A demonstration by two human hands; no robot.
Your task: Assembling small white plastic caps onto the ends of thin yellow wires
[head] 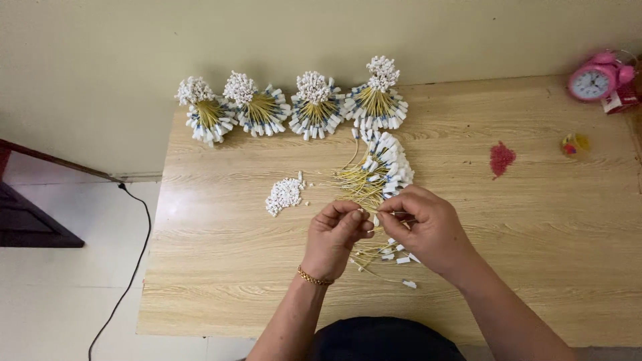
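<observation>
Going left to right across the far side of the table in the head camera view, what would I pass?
Four tied bundles of yellow white-tipped cables, red patch, small yellow object, pink alarm clock.

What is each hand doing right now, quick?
Left hand: fingers pinched shut on a small white cap.
Right hand: pinched shut on a thin yellow cable, over the loose cable pile.
</observation>
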